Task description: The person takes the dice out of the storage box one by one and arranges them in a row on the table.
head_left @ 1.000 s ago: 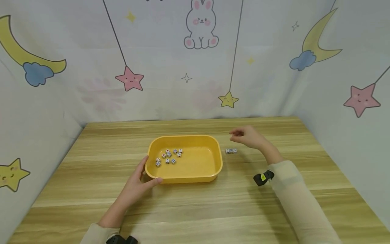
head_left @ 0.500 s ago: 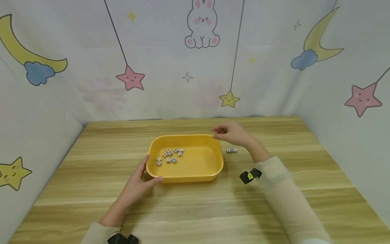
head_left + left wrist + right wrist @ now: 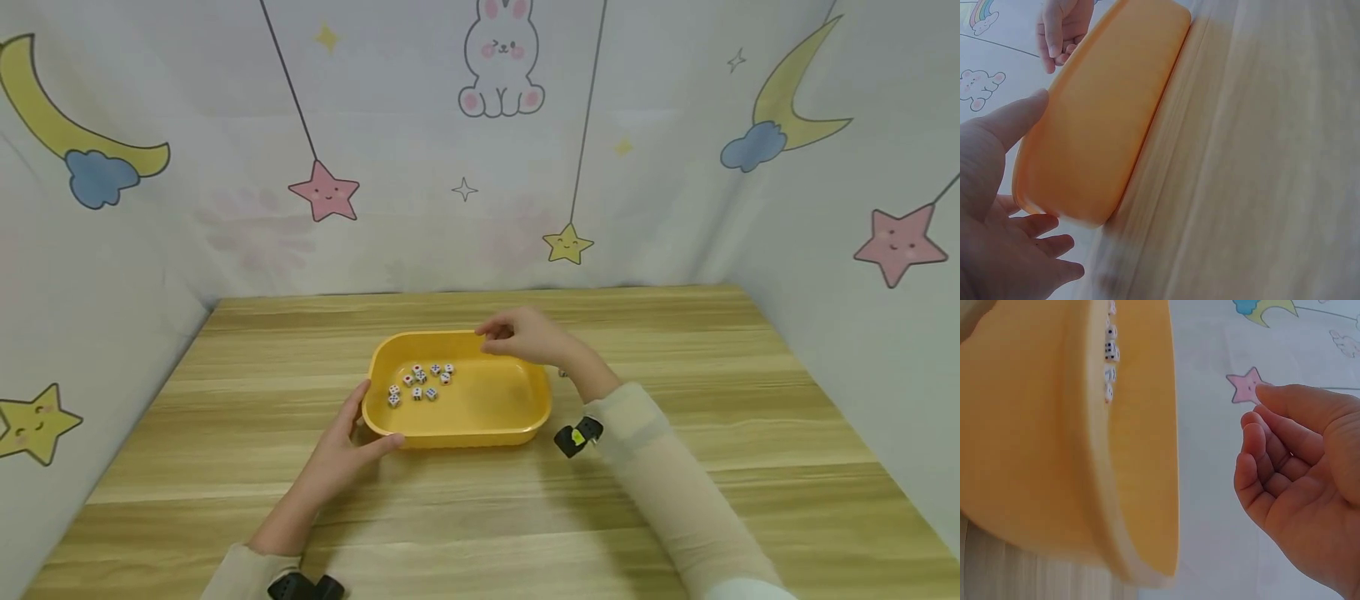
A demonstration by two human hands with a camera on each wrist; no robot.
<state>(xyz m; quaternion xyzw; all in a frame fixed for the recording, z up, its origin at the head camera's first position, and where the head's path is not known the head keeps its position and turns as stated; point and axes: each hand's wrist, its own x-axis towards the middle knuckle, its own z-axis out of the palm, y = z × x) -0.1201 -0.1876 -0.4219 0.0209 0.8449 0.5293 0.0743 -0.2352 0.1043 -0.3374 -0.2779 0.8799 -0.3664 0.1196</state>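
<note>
A yellow tray (image 3: 457, 439) stands on the wooden table, with several white dice (image 3: 420, 377) scattered in its left half. My left hand (image 3: 341, 450) holds the tray's left end, thumb along the near side and fingers at the end wall; the left wrist view shows its other fingers loosely spread below. Over the tray's far right rim hovers my right hand (image 3: 528, 336), fingers loosely curled and thumb tip close to the index fingertip. In the right wrist view no die shows in that hand (image 3: 1300, 456). A die (image 3: 562, 372) peeks out beside the right forearm, which hides the others there.
The wooden table (image 3: 450, 517) reaches back to a white cloth (image 3: 405, 250) printed with moons, stars and a rabbit. This cloth also closes off both sides. A black device (image 3: 579, 437) sits at the right wrist and another (image 3: 306, 587) at the left.
My right hand has moved left, from beyond the row of dice on the table to above the tray. The forearm now covers most of that row. The left hand stays on the tray.
</note>
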